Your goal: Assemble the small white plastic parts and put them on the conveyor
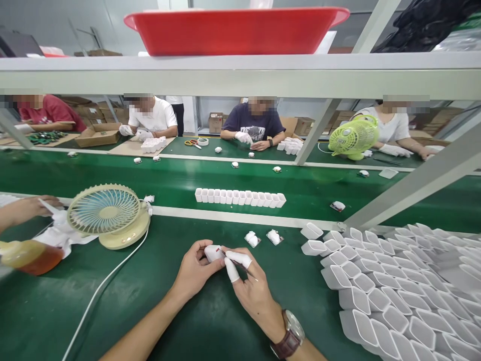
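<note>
1. the left hand (195,271) pinches a small white part (212,252) between thumb and fingers, low over the green table (210,321); the right hand (250,291), with white finger cots on thumb and forefinger and a wristwatch (290,335) behind it, clamps a thin tool (240,264) whose tip touches the part.
2. just beyond lie two small white pieces (263,237); to the right spreads a heap of white casings (394,286) (open ends up).
3. to the left stands a cream desk fan (107,214) with its white cable; a neighbour's hand (32,206) rests by white wrapping.
4. on the conveyor belt (180,183) sits a row of white casings (240,196); across it, four people work beside a green fan (353,136); overhead, a red tray (236,30) sits on the shelf.
</note>
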Available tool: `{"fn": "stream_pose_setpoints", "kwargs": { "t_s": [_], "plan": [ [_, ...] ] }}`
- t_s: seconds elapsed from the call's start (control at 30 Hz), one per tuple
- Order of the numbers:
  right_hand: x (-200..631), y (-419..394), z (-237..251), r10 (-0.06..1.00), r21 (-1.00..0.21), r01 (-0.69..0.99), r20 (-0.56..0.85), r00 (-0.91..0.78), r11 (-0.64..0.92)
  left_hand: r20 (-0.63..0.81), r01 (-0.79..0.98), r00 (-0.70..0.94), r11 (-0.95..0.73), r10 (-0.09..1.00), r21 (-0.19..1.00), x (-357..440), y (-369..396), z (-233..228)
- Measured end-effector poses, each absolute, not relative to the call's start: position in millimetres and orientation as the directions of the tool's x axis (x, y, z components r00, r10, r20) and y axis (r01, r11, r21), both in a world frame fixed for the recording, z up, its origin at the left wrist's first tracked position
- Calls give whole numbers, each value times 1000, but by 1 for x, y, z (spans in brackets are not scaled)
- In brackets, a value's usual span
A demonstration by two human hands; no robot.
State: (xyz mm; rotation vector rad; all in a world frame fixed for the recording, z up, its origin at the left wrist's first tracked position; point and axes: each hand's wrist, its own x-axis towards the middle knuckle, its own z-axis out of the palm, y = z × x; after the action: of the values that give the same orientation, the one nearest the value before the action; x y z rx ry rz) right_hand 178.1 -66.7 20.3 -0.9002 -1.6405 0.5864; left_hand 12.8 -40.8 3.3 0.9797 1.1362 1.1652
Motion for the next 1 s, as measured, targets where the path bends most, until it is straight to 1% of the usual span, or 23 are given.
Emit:
{"fn": "stream_pose_setpoints", "kwargs": {
  "t_s": [0.27,0.47,0.53,0.6,0.7,0.83,0.93,1.0],
  "plan": [
    [178,-66,19,793,-745,281,597,-121,604,-138,-160,-4,135,990,978,15,-43,1],
    [178,-67,15,732,-662,319,647,-214,678,-111,-109,-80,102,991,989,18,-45,0],
    [178,-67,14,720,-652,311,653,-235,692,-117,-107,-88,107,989,988,17,-45,1],
    [177,-67,13,719,-660,289,656,-228,694,-143,-129,-82,132,986,983,15,-45,4],
    [176,-66,11,730,-683,262,663,-168,681,-181,-178,-44,170,983,969,13,-44,9],
    [176,-66,13,743,-699,270,661,-110,662,-184,-214,12,182,983,960,15,-45,13],
    [177,-67,15,741,-693,283,661,-117,663,-168,-196,42,173,985,965,16,-45,9],
    [180,-66,14,737,-682,303,663,-130,666,-134,-132,37,138,990,982,13,-43,5]
  ]
}}
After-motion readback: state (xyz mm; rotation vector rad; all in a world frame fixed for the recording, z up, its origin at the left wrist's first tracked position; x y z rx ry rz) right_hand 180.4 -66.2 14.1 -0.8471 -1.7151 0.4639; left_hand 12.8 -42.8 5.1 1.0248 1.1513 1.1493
